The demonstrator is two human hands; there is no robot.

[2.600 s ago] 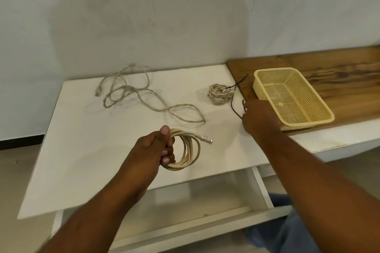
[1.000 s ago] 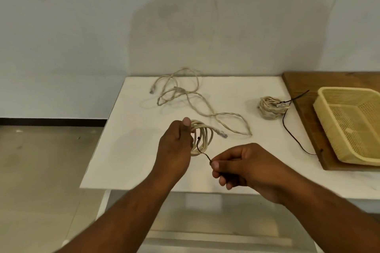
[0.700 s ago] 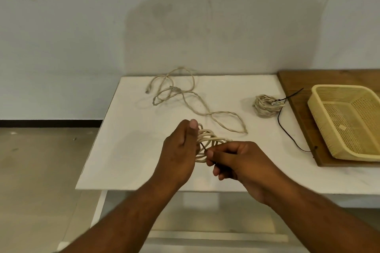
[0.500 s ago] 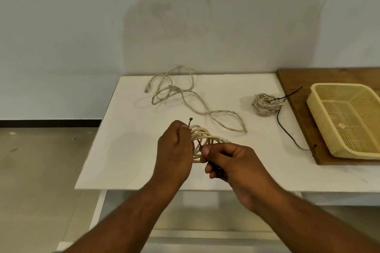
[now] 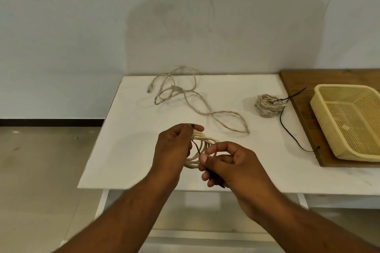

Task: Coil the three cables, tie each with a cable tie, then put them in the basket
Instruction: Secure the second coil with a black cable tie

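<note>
My left hand [image 5: 174,148] grips a coiled beige cable [image 5: 202,151] above the white table's near edge. A thin black cable tie [image 5: 196,146] runs through the coil, and my right hand [image 5: 228,164] pinches its lower part, with its tail sticking out below the fingers. A loose, uncoiled beige cable [image 5: 191,98] sprawls at the back of the table. A small coiled cable [image 5: 267,104] with a black tie on it lies at the right. The yellow mesh basket [image 5: 320,117] stands on a wooden board at the far right.
A spare black cable tie [image 5: 290,135] lies on the white table [image 5: 127,150] between the small coil and the wooden board [image 5: 296,84]. A wall rises right behind the table. Tiled floor lies to the left.
My right hand took a black tie from beside the basket and brought it to the coil. The tie now passes through the coil, its upper end at my left fingertips.
</note>
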